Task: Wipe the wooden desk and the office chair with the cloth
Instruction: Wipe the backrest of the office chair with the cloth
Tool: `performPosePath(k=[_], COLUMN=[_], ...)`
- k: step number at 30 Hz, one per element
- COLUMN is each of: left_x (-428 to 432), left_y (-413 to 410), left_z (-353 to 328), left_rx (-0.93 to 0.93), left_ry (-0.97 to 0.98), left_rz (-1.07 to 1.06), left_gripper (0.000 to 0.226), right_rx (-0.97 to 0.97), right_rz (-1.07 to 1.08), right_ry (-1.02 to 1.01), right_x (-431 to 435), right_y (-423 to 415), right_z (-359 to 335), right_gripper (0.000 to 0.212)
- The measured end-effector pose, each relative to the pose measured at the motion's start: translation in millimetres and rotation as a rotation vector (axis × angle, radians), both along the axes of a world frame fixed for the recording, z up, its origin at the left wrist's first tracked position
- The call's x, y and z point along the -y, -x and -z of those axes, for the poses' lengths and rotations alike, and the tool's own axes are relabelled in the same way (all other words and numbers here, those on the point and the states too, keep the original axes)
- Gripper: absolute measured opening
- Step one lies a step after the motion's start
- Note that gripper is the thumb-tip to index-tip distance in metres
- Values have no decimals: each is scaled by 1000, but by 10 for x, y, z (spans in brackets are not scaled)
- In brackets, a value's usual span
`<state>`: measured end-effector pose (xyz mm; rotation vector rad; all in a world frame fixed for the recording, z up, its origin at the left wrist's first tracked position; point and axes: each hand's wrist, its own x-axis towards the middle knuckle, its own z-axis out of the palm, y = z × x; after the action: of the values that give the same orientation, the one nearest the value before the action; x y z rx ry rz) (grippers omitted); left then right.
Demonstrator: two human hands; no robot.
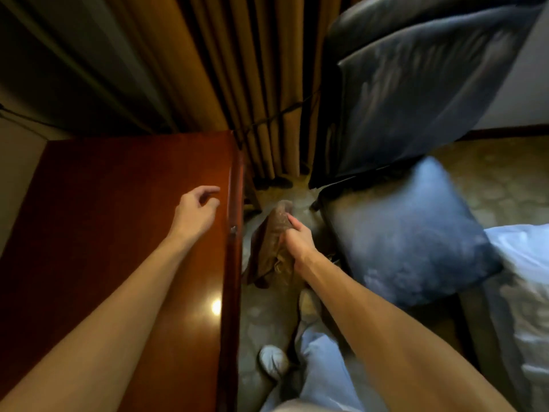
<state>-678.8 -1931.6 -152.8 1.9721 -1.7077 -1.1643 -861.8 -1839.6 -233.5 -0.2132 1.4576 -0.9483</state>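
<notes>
Wooden desk (118, 233) on my left: glossy red-brown top, flat, straight right edge, a lamp glare near that edge. Left hand (194, 214) over the top by the edge, fingers loosely curled, holding nothing; can't tell if it touches. Cloth (270, 251): brown, soft, crumpled, hanging in the gap between desk and chair. Right hand (297, 242) is fisted around its upper part, the rest drooping left and below. Office chair (401, 99) at right: dark, leather-like, blurred, square blue cushion (416, 233) on the seat.

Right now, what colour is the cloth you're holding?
Brown. The cloth shows best in the head view, held in the right hand.
</notes>
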Motion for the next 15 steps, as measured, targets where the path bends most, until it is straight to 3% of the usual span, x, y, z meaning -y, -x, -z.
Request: performPosePath(k=[9, 13, 15], left_x=[638, 862, 935], left_y=[1467, 2083, 2328], left_z=[-988, -1473, -1662], left_rx=[-166, -128, -79], left_ry=[204, 310, 360], left_rz=[240, 346, 405], left_gripper=[31, 37, 38], right_rx=[-234, -299, -244], right_rz=[153, 196, 288], right_ry=[48, 70, 77], right_x=[40, 51, 48], right_y=[1347, 1858, 2090], right_z=[-837, -1097, -1215], right_gripper=[46, 42, 35])
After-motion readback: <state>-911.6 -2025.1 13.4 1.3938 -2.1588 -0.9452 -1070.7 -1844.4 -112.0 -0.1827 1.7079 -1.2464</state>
